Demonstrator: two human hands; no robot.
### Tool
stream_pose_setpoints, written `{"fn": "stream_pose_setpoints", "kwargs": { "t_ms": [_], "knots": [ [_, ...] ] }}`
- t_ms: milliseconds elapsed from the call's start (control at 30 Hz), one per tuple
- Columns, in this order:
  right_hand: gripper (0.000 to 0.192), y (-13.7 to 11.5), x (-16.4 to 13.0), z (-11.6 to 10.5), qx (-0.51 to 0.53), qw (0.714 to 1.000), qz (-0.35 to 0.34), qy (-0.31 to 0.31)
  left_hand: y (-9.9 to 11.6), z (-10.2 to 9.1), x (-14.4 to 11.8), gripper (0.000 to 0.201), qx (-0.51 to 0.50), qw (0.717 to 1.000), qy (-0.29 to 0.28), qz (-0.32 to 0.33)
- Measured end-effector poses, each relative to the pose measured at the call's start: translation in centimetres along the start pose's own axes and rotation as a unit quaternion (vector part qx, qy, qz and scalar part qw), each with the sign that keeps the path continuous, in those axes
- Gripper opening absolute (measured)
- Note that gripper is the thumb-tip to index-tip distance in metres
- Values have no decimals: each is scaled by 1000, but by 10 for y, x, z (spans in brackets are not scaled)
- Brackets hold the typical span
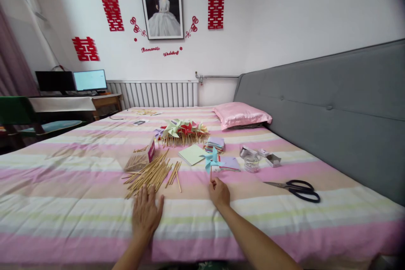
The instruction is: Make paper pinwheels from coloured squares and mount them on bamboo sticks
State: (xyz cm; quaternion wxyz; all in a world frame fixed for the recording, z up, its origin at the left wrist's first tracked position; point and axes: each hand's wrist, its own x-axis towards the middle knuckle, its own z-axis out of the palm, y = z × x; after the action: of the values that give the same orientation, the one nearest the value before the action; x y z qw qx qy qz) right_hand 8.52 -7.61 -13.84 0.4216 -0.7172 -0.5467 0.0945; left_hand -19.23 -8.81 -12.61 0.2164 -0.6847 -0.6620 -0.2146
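Between the fingers of my right hand (220, 193) is the stick of a light blue paper pinwheel (212, 159), held upright. My left hand (147, 211) lies flat on the bedspread, fingers stretched out, its fingertips at the near ends of a pile of thin wooden sticks (152, 174). A clear box (138, 160) with more sticks stands just behind that pile. Behind the pinwheel are a pale green paper sheet stack (191, 154) and a purple paper stack (230, 163). Farther back, many finished pinwheels (182, 130) in several colours lie bunched together.
Black-handled scissors (300, 189) lie open at the right. Near them are a round clear container (251, 163) and a small grey box (273, 160). A pink pillow (242, 115) rests by the grey headboard (325, 105). More paper squares (215, 144) sit behind the purple stack.
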Motion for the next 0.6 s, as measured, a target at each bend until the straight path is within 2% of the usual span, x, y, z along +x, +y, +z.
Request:
{"fn": "stream_pose_setpoints", "kwargs": {
  "t_ms": [233,600],
  "knots": [
    [14,-3,-2,-1,6,1000,-2,2,-3,-1,-1,58,6,999,25,23],
    [13,0,-1,3,4,1000,-3,5,-2,-1,-3,58,23,999,42,18]
  ]
}}
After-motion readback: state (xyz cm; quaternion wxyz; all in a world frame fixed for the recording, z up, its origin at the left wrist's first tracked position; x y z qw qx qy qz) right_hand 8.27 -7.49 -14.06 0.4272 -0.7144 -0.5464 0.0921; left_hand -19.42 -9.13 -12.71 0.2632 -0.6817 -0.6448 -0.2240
